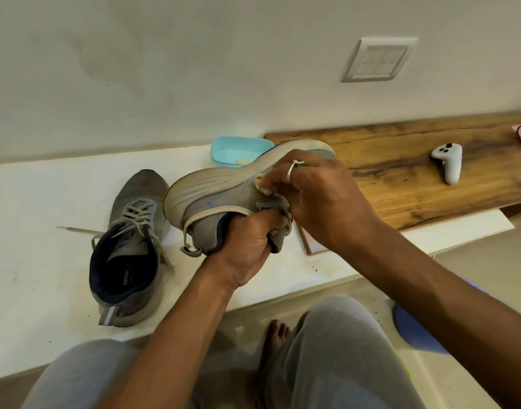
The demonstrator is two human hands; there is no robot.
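My left hand (250,246) grips a grey running shoe (212,193) by its collar and tongue, holding it on its side above the white surface with the pale sole turned up and away. My right hand (315,199), a ring on one finger, pinches a small pale cloth or sponge (261,184) against the shoe's side just below the sole. The matching grey shoe (129,246) stands upright on the white surface (41,219) to the left, laces loose.
A light blue tray (238,150) sits behind the held shoe by the wall. A wooden shelf (401,172) on the right carries a white controller (448,162). A wall switch plate (379,59) is above. My knees and a bare foot are below.
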